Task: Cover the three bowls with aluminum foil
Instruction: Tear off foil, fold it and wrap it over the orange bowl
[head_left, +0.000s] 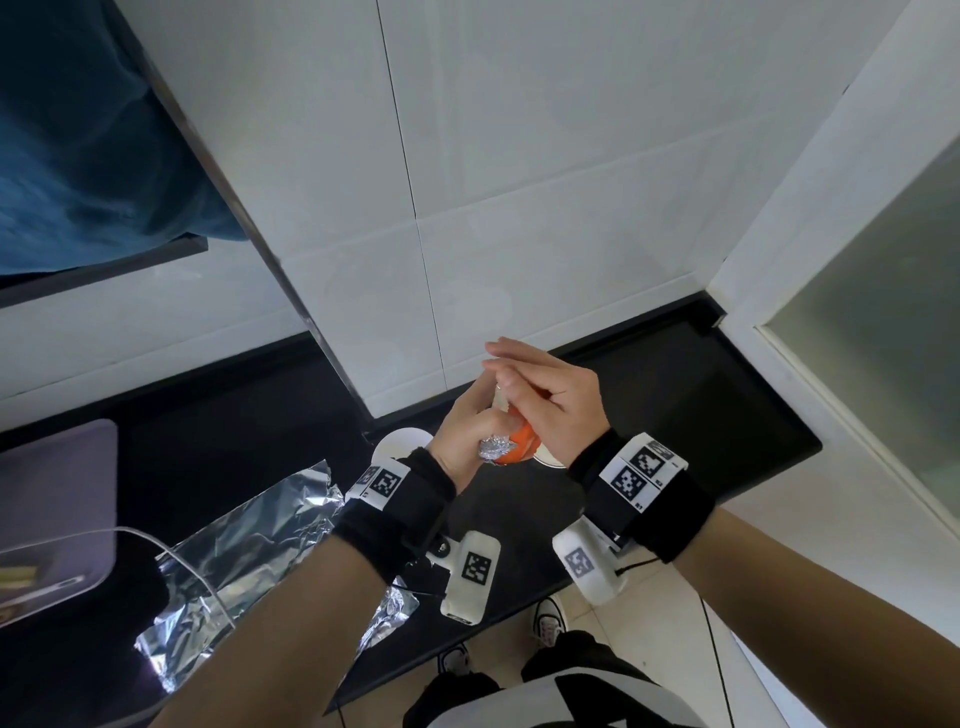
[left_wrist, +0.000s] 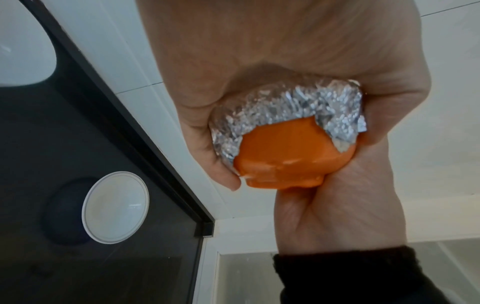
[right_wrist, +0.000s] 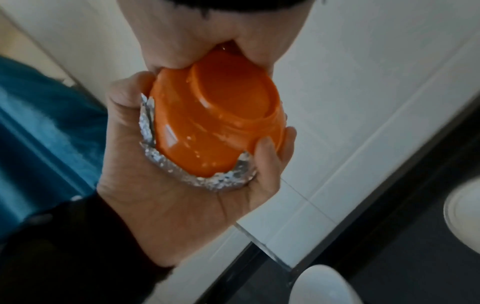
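Note:
I hold a small orange bowl (head_left: 519, 444) tilted in the air between both hands, above the black counter (head_left: 675, 415). Crumpled aluminum foil (left_wrist: 291, 107) covers its mouth and folds over the rim. My left hand (head_left: 470, 421) cups the foil-covered mouth in its palm, fingers curled round the rim (right_wrist: 168, 195). My right hand (head_left: 540, 389) grips the bowl's bare base (right_wrist: 215, 123) from the other side. Two white bowls (left_wrist: 115, 207) (left_wrist: 23, 51) stand uncovered on the counter below. A loose crinkled foil sheet (head_left: 249, 551) lies on the counter at the left.
A purple board (head_left: 52, 509) with a white cable (head_left: 171, 551) across it sits at the far left. White tiled wall (head_left: 519, 208) rises right behind the counter. A frosted window frame (head_left: 857, 364) closes the right side. Blue cloth (head_left: 78, 130) hangs at the upper left.

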